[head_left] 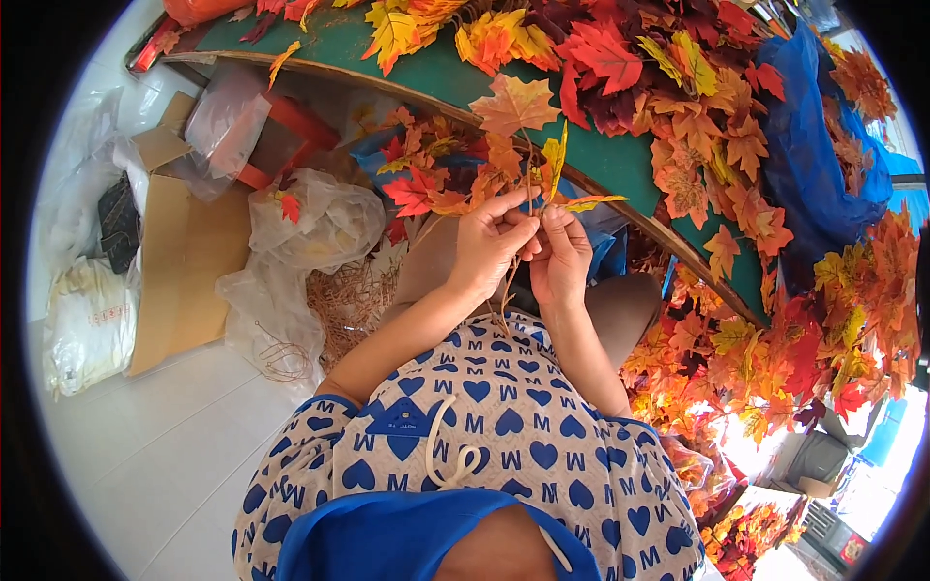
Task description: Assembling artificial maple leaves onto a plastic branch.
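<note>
In front of my body, my left hand point(487, 244) is closed around the thin brown stem of an artificial maple garland point(516, 107), whose orange leaves stand above the fingers. The stem's lower end point(509, 290) hangs down toward my lap. Close beside it, my right hand point(563, 254) pinches the base of a yellow artificial leaf sprig point(555, 163), near the garland stem. The fingertips of both hands nearly meet, and they hide where sprig and stem come together. More red and orange leaves point(415, 192) lie just beyond my left hand.
A green table point(610, 165) with a wooden edge curves ahead, heaped with maple leaves point(605, 58). To the right are a blue plastic bag point(819, 145) and hanging garlands point(775, 358). Leftward stand a cardboard box point(189, 271), a red stool point(300, 126), clear bags point(315, 223) and tangled brown stems point(354, 305).
</note>
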Available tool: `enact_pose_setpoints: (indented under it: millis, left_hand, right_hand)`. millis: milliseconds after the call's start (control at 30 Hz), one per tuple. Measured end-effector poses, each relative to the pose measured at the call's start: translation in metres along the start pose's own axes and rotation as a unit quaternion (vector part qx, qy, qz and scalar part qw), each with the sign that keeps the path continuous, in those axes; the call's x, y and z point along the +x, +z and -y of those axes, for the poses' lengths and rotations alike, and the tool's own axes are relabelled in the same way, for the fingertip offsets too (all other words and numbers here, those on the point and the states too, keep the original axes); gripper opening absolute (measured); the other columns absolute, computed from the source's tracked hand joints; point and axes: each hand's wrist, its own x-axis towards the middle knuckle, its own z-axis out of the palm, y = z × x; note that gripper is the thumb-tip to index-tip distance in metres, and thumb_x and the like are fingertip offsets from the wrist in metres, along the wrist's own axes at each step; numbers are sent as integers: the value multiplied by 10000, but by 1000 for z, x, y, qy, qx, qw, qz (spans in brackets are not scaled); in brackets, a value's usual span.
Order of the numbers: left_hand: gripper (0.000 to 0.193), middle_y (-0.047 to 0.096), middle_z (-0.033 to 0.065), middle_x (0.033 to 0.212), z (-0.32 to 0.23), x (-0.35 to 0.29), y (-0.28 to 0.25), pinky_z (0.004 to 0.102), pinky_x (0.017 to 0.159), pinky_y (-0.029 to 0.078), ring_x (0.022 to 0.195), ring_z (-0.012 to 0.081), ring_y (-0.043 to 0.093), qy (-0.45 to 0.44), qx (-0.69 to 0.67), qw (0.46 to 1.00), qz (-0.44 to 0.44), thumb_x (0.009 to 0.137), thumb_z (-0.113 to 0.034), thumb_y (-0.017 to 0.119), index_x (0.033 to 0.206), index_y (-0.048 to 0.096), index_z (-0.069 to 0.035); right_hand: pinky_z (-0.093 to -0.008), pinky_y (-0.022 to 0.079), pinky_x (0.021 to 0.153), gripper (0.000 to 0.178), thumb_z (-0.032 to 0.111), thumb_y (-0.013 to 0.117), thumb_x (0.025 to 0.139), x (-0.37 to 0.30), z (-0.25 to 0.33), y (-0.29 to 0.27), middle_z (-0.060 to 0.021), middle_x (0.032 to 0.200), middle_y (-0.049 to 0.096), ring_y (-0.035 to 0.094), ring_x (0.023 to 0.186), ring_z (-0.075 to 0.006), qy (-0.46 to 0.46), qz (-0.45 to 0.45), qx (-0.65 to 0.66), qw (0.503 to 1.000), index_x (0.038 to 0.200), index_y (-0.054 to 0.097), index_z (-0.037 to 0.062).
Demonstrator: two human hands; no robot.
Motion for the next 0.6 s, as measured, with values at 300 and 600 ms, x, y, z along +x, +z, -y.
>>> enact_pose_setpoints:
  millis: [300, 600]
  left_hand:
    - [335, 546, 32, 713, 4, -5, -10, 202, 460, 430, 555, 103, 553, 36, -35, 998, -30, 864, 17, 563, 1196, 530, 33]
    - [251, 526, 38, 756, 1, -5, -34, 199, 400, 356, 507, 100, 511, 20, -44, 999, -11, 866, 20, 567, 1116, 551, 19]
  right_hand:
    - [-262, 472, 492, 32, 14, 558, 889, -8, -14, -1, -61, 787, 584, 532, 577, -124, -72, 23, -122, 990, 907, 533, 7]
    - [-251, 492, 548, 42, 8, 566, 885, 7, -21, -10, -77, 770, 616, 567, 588, -129, -45, 59, -213, 974, 906, 573, -28]
